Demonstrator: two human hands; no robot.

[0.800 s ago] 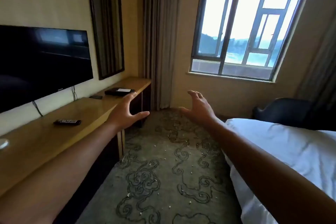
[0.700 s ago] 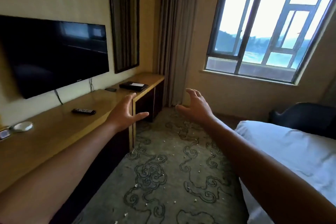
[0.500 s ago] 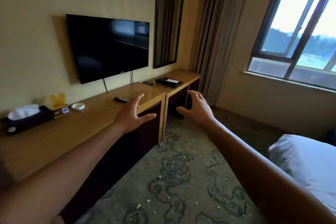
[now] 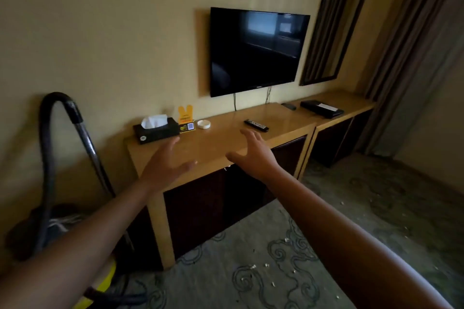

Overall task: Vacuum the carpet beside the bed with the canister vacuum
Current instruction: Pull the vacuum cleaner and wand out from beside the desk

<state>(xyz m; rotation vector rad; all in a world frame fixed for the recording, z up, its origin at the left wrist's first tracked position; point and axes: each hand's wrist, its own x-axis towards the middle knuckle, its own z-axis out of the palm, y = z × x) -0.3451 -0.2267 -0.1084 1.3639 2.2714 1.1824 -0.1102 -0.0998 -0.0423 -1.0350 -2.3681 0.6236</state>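
Both forearms reach forward from the bottom corners over the carpet (image 4: 288, 266), which carries a dark swirl pattern and scattered pale crumbs. At the lower left, under the left forearm, a yellow part of the vacuum (image 4: 106, 281) shows on the floor; its black hose (image 4: 49, 158) arches up against the wall and its metal wand (image 4: 94, 158) leans just beside the desk's left end. The rest of the canister is dark and blurred.

The left hand (image 4: 163, 168) is released, fingers spread and nearly straight, palm facing right, holding nothing. The right hand (image 4: 253, 155) is also empty, fingers splayed and slightly bent, thumb pointing left. Both hover in front of the desk (image 4: 226, 143) edge; whether either brushes it cannot be told.

On the desk, from left: a black tissue box (image 4: 157, 130), a yellow card (image 4: 185, 118), a white dish (image 4: 204, 124) and a remote (image 4: 256, 125). A lower desk section to the right carries a flat black box (image 4: 322, 108). Above hangs a dark TV (image 4: 256, 50), with a mirror (image 4: 334, 20) and curtain (image 4: 406, 57) further right.
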